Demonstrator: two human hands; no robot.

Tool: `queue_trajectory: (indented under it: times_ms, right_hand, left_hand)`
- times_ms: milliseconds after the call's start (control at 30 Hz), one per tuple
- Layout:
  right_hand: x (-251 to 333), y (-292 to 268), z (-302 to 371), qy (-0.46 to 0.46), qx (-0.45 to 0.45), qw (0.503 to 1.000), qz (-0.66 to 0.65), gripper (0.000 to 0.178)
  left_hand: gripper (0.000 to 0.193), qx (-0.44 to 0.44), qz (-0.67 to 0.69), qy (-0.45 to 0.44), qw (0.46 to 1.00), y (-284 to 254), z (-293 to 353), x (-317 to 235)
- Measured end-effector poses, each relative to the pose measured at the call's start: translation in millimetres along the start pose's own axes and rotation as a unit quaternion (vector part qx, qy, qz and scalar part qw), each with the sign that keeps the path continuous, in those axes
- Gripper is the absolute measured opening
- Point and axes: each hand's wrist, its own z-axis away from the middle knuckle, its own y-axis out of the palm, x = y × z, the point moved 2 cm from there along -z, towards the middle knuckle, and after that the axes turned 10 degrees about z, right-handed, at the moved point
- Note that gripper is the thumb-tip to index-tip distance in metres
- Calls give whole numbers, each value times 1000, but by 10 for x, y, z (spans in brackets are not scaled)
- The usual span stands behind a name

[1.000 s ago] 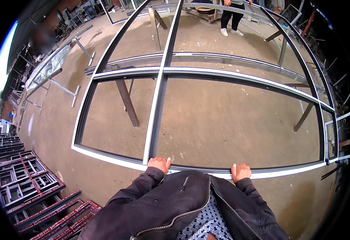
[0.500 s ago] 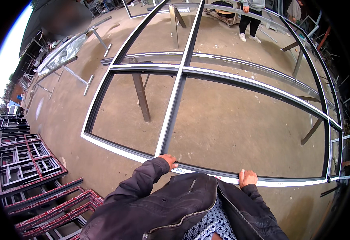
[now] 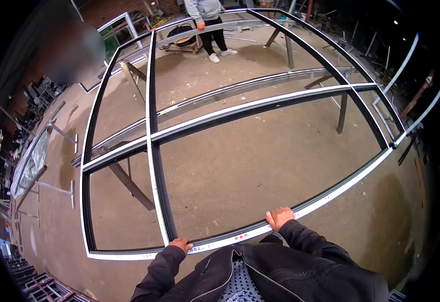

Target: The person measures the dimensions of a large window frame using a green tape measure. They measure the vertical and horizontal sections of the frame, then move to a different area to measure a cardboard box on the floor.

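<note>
A large window frame (image 3: 260, 103), black inside with white faces, lies flat in front of me, split by a long bar and crossbars. My left hand (image 3: 182, 245) is closed over its near rail, just right of where a crossbar joins it. Further right on the same rail, my right hand (image 3: 281, 218) is also closed, its fingers over the top edge. Under the frame runs a long silver rail (image 3: 220, 93) with brown metal legs (image 3: 132, 186). At the far side a person in a grey top (image 3: 202, 9) has a hand by the frame's edge.
At the left stands a low metal rack with crumpled plastic sheeting (image 3: 31, 163). Several smaller dark frames (image 3: 49, 288) are stacked at the lower left. A low wooden pallet (image 3: 182, 46) carries a black coil behind the frame. Pale bars (image 3: 427, 111) jut out at the right.
My view has turned to the right, so the frame and the person appear further left. Both hands still grip the near rail, the left one beside the same crossbar.
</note>
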Motion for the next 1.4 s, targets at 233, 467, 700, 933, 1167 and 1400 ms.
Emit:
queue_trajectory:
  times_ms: [233,467,700,933,1167,1400]
  right_hand:
    - [-187,67,129,-5,-1,1000,-26,49]
    - [-452,-192,433,-37,-183,973,-133,17]
    - [-1524,-376,1335,64,-177,969,-162,12]
    - [-2659,-386,2500,248,-131,950,-135,9]
    - [-3163,-305,3472,434,-146,884,-99,7]
    - [-3529,29,3701,513,-111,829,-195,8]
  left_hand:
    - [47,-32,-18,54,998,28,-36,-152]
    - [59,-74,-21,71,994,419,-298,-956]
    - [58,-117,-6,134,984,888,-582,-2384]
    - [64,-89,-7,206,974,1402,-1227,-3662]
    - [63,22,-39,210,977,1675,-1619,-5212]
    - [63,71,-70,218,971,1973,-1975,-6591]
